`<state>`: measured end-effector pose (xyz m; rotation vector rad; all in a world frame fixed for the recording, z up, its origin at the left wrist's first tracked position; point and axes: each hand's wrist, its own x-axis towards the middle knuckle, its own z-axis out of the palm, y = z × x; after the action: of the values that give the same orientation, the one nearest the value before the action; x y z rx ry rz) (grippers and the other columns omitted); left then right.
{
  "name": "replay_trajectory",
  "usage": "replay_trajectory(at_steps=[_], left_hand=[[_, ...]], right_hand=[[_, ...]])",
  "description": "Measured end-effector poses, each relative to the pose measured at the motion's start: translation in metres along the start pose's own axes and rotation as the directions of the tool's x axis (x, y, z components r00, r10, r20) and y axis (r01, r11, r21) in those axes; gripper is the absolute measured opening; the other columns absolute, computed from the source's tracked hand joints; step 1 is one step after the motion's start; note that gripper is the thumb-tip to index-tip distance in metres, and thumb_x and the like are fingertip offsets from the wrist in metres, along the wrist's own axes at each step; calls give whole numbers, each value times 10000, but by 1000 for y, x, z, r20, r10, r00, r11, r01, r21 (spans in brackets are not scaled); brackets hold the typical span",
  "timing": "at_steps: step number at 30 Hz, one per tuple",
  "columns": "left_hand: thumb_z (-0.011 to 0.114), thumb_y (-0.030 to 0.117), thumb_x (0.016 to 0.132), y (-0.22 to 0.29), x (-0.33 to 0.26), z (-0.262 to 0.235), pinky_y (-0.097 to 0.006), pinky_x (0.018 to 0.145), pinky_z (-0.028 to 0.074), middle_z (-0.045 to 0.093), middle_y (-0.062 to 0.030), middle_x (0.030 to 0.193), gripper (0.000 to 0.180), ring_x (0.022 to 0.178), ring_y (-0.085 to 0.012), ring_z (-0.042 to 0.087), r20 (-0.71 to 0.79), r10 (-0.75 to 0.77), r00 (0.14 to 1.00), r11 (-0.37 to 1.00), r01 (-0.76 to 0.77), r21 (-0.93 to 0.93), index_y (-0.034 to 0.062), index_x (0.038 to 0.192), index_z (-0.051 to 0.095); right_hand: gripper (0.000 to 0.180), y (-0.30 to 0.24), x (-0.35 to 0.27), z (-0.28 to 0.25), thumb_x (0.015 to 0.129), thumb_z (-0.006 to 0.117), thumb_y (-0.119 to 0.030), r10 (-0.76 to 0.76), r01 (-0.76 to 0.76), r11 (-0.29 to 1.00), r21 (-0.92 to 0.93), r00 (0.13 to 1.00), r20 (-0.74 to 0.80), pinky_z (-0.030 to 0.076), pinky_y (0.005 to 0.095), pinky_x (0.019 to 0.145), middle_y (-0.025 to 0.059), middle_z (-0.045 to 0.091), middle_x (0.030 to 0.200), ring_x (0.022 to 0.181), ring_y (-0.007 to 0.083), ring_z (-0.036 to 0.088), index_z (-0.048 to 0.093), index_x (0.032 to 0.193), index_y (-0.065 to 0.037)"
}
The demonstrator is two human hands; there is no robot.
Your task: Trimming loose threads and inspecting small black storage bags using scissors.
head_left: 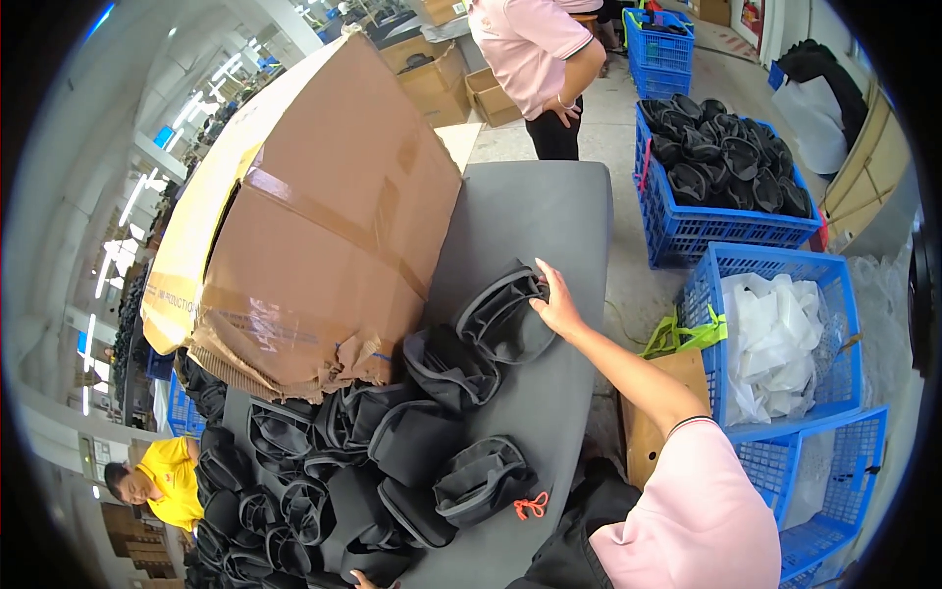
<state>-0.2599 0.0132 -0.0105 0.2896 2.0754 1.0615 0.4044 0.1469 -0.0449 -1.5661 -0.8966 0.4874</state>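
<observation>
Black case [503,322] lies on grey table [535,211] | nine o'clock from your right hand [557,306], the nearer | long axis two-to-eight o'clock | right fingers parted at its rim, hold unclear | your left hand [365,581]: cannot tell

The pouches [417,442] look like matt cloth, the carton [334,216] rough-edged cardboard.

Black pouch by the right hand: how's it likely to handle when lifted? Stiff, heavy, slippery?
The black pouch is probably semi-stiff: its walls keep a curved shape around the open mouth. Likely light for its size, since the inside looks mostly hollow. Probably not very slippery, as the surface looks matte and fabric-like.
</observation>
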Motion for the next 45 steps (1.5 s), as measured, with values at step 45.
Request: replay_trajectory(at_steps=[45], left_hand=[[471, 584, 832, -187, 56, -60, -508, 984, 326, 307, -132, 1404, 736, 1270, -307, 324, -116, 623, 773, 439, -224, 870, 162, 1397, 258]], right_hand=[[332, -28, -342, -55, 829, 573, -314, 228, -226, 963, -149, 380, 896, 452, 358, 797, 94, 568, 998, 950, 254, 562, 551, 1075, -92]])
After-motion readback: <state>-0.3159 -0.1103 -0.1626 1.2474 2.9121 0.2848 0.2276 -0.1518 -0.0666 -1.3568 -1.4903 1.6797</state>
